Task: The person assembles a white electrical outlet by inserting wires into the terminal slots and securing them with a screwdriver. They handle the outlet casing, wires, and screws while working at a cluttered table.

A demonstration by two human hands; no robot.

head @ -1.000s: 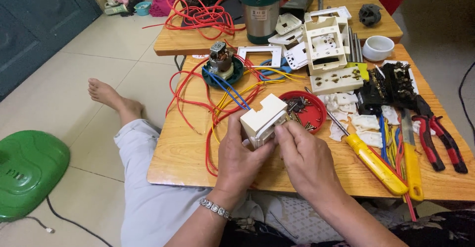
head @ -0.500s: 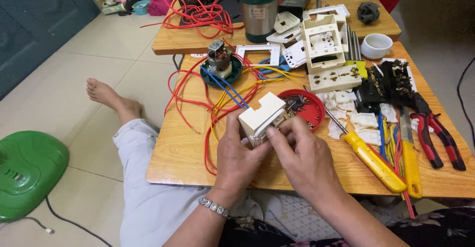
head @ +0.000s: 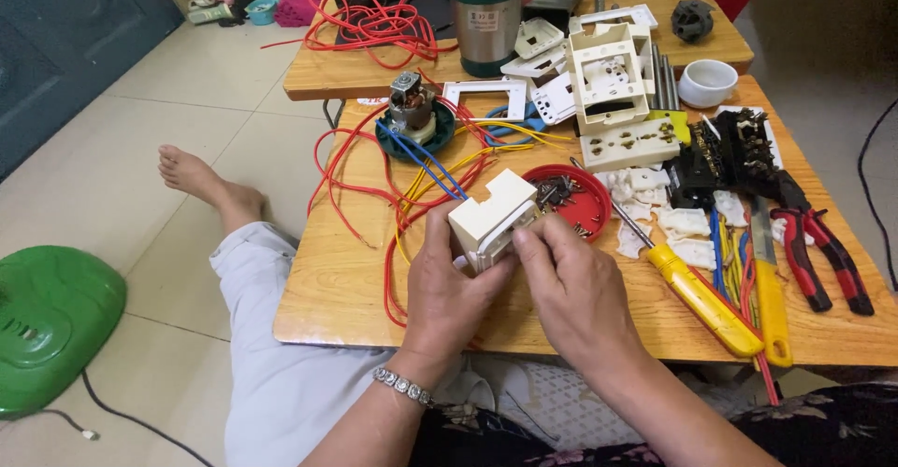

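Observation:
A cream plastic switch housing (head: 491,213) is held above the low wooden table (head: 346,271), tilted with its open side toward my right. My left hand (head: 447,285) grips it from below and behind. My right hand (head: 571,285) pinches at the housing's open side with thumb and forefinger; whatever small part is between those fingers is hidden. Just behind the housing sits a red round lid (head: 572,201) holding several screws.
Red, yellow and blue wires (head: 393,182) loop over the table's left part, leading to a small motor on a green base (head: 413,121). A yellow-handled screwdriver (head: 702,297), red-handled pliers (head: 818,252), white socket parts (head: 629,144), a white cup (head: 707,82) and a steel canister (head: 486,18) lie around. Green fan base (head: 51,322) on the floor.
Both hands have stayed on the housing; it has been turned a little, and my right fingers have shifted along its open side.

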